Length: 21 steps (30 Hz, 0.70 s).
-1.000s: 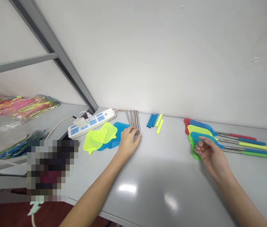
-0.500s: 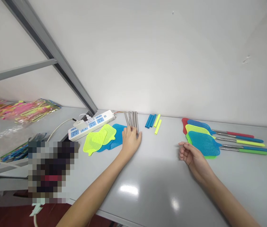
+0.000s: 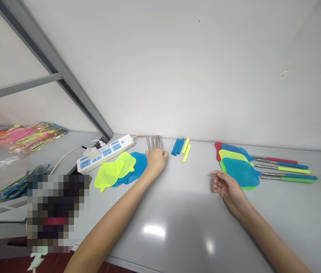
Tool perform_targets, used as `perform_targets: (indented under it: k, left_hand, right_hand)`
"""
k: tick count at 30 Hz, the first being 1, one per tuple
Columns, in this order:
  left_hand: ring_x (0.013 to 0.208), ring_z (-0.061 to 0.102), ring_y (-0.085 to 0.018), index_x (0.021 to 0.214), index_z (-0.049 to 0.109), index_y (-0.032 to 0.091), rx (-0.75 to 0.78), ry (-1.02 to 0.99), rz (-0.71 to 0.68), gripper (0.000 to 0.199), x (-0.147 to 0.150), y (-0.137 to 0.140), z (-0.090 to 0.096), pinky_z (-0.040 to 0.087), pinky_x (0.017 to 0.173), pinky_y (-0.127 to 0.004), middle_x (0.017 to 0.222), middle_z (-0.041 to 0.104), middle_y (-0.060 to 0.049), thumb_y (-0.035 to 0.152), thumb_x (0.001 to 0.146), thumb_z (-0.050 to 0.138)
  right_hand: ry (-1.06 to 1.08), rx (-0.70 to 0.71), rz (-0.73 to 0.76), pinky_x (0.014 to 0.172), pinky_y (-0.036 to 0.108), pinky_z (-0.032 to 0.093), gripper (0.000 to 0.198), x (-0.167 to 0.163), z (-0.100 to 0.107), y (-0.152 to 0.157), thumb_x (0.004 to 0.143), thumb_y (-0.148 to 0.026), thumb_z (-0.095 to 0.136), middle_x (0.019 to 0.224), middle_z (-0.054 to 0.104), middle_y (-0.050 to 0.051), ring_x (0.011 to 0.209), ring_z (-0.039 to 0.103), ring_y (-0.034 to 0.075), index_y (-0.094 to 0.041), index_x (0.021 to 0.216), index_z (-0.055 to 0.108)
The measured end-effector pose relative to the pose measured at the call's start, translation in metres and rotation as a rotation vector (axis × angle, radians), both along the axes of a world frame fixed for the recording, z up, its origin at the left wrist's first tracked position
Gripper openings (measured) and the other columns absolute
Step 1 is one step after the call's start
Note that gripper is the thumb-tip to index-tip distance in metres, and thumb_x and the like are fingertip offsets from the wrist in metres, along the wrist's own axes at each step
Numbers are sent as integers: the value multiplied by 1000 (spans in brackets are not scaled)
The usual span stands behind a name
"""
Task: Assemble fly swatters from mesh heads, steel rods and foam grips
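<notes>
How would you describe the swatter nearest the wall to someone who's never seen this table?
On the grey table, just past the right hand, find the pile of swatters. The one you want lies at the back, towards the wall, its head partly under a blue swatter. It alone has a red head and red grip.

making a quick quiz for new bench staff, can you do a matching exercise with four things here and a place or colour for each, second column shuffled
1. metal rods
2. power strip
3. short tubes
4. assembled fly swatters

A. white and pale blue
B. overlapping, near the right hand
C. partly hidden by the left hand
D. blue and yellow only

Pairs: 1-C, 2-A, 3-D, 4-B
</notes>
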<state>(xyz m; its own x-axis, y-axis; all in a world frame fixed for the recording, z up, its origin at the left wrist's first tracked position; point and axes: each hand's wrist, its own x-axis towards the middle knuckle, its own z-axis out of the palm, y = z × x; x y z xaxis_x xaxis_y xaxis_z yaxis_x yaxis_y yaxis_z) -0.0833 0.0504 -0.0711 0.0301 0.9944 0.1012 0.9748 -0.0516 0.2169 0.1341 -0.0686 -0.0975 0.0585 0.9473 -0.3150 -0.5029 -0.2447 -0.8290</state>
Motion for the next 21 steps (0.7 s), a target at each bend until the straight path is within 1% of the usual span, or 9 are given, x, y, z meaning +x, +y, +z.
perform_targets:
  k: [3, 6, 10, 12, 14, 16, 19, 21]
  left_hand:
    - [63, 52, -19, 56, 55, 14, -32, -79, -8, 36, -7, -7, 13, 31, 63, -30, 58, 56, -6, 33, 77, 32]
    - [55, 48, -14, 54, 50, 16, -48, -165, -52, 37, -11, -25, 30, 29, 54, -25, 52, 49, -2, 35, 78, 30]
    - [51, 42, -10, 54, 45, 17, -95, -278, -176, 37, -8, -58, 49, 29, 48, -20, 52, 44, 3, 39, 79, 29]
    - [53, 41, -10, 58, 46, 17, -149, -445, -306, 33, -2, -74, 53, 29, 49, -20, 55, 44, 3, 37, 80, 32]
    - [55, 41, -9, 62, 46, 17, -215, -572, -400, 31, 4, -88, 53, 30, 50, -20, 57, 44, 4, 38, 81, 32]
    - [55, 41, -9, 68, 47, 18, -338, -663, -463, 29, 10, -99, 50, 30, 50, -19, 59, 44, 4, 38, 82, 31]
    - [52, 39, -8, 71, 51, 18, -466, -688, -529, 28, 17, -109, 41, 28, 46, -19, 57, 44, 4, 36, 82, 32]
    - [51, 40, -8, 71, 52, 18, -486, -700, -551, 31, 19, -111, 34, 28, 47, -19, 56, 45, 4, 35, 83, 30]
  right_hand:
    - [-1, -5, -1, 45, 24, 33, 15, 0, 0, 0, 74, -28, 49, 58, 45, 1, 50, 40, 11, -17, 79, 57]
    - [-7, -12, 4, 46, 24, 33, 16, -1, 1, 0, 74, -29, 50, 59, 45, 1, 50, 41, 11, -16, 79, 57]
    - [-44, -9, 19, 47, 25, 33, 17, -3, 3, -1, 73, -33, 50, 60, 45, 0, 50, 41, 12, -17, 79, 57]
    - [-92, 4, 53, 48, 25, 33, 19, -5, 5, -2, 74, -35, 50, 61, 45, 0, 52, 41, 12, -18, 79, 58]
    - [-150, 43, 104, 53, 26, 33, 22, -10, 7, -4, 75, -37, 48, 62, 46, 1, 55, 41, 13, -19, 80, 59]
    - [-199, 95, 155, 59, 26, 33, 23, -15, 9, -6, 75, -37, 48, 63, 47, 1, 61, 42, 14, -19, 83, 61]
    - [-217, 123, 233, 63, 26, 31, 22, -22, 11, -11, 73, -35, 52, 61, 47, 0, 64, 41, 14, -21, 88, 60]
    - [-176, 130, 295, 62, 26, 30, 20, -24, 11, -12, 73, -33, 52, 59, 45, -1, 61, 39, 13, -21, 88, 60]
